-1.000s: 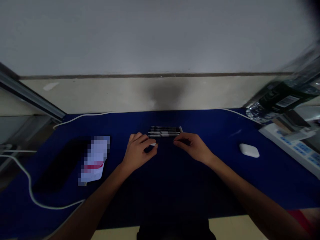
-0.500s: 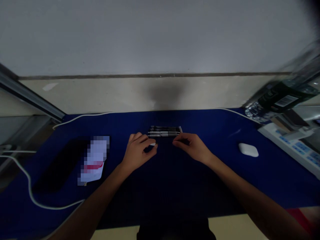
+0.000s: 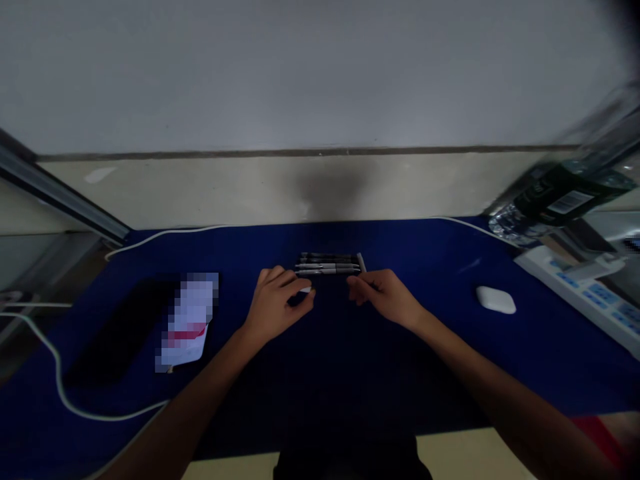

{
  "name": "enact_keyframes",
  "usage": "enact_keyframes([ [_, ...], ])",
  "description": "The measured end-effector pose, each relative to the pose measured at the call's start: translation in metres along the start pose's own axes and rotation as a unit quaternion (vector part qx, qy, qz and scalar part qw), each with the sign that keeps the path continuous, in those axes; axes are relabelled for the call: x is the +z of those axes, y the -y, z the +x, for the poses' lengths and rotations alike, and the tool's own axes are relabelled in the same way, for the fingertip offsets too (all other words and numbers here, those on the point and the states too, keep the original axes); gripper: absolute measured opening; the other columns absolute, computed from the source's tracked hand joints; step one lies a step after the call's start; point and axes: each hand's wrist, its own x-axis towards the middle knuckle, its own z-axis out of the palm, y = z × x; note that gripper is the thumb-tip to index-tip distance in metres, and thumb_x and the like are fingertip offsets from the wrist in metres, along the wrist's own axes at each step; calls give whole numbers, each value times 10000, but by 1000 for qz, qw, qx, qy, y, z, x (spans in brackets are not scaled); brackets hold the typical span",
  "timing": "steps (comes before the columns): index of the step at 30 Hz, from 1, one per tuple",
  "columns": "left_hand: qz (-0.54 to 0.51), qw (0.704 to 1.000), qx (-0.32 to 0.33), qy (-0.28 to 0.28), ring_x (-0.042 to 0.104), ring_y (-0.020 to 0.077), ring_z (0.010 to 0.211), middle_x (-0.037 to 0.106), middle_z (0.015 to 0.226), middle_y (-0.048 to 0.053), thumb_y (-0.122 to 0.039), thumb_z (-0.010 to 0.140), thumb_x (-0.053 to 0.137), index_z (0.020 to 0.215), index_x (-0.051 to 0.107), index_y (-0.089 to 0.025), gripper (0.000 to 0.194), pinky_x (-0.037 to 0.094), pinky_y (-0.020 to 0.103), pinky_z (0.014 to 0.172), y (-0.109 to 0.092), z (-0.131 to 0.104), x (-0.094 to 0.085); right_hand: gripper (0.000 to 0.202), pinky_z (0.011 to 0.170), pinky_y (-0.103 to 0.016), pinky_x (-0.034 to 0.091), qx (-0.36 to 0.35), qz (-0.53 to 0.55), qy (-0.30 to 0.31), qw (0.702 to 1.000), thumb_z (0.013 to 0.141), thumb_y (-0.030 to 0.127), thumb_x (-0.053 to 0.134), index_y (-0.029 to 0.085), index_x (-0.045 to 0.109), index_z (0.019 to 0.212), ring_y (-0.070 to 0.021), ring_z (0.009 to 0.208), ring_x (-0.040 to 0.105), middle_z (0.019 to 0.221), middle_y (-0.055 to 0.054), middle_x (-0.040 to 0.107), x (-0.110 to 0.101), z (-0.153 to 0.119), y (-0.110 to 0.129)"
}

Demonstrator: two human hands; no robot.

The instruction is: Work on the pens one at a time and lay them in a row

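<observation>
Several pens (image 3: 327, 269) lie side by side in a row on the blue table, pointing left to right. A short pale stick (image 3: 361, 262) stands across their right ends. My left hand (image 3: 277, 300) rests just below the left ends of the pens, its thumb and forefinger closed around a small white piece (image 3: 305, 289), mostly hidden by the fingers. At the lower right of the row, my right hand (image 3: 385, 297) has its fingers curled together beside the pale stick. Whatever is between these fingertips, if anything, is hidden.
A lit phone (image 3: 187, 323) lies left of my left arm, near a white cable (image 3: 60, 373). On the right are a white earbud case (image 3: 496, 299), a power strip (image 3: 585, 290) and a plastic bottle (image 3: 555, 197). A wall (image 3: 225, 190) bounds the table's back.
My right hand has shifted slightly down, its fingers curling inward, and more of the pale stick and right pen ends shows. The left hand has stayed in place with the white piece.
</observation>
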Motion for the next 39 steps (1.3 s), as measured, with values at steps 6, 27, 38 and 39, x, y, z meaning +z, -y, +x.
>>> enact_keyframes([
  [6, 1, 1000, -14, 7, 597, 203, 779, 692, 737, -13, -298, 1063, 661, 949, 792, -249, 180, 387, 386, 778, 0, -1, 0, 214, 736, -368, 584, -24, 7, -27, 999, 1004, 436, 739, 279, 833, 895, -242, 814, 754, 899, -40, 829, 0, 1, 3],
  [27, 8, 1000, -11, 23, 602, 212, 784, 700, 768, -3, -315, 1110, 639, 985, 775, -235, 202, 391, 389, 777, -3, 0, -1, 490, 600, -359, 480, -24, -32, 6, 999, 1103, 517, 591, 268, 765, 718, -201, 581, 635, 670, -40, 722, 2, -3, 7],
  [38, 37, 994, 2, 105, 665, 244, 893, 796, 993, 40, -347, 1181, 584, 1147, 751, -233, 205, 410, 406, 787, -25, -5, 7, 457, 686, -374, 523, -62, -50, 8, 997, 1104, 476, 613, 271, 671, 700, -217, 660, 660, 708, -33, 696, 23, -5, 2],
  [39, 37, 994, -1, 107, 665, 244, 897, 792, 993, 39, -345, 1180, 586, 1146, 748, -235, 199, 408, 406, 790, -24, -5, 8, 442, 696, -381, 532, -64, -55, 4, 996, 1098, 477, 627, 274, 682, 708, -223, 678, 666, 729, -40, 702, 24, -5, 2],
])
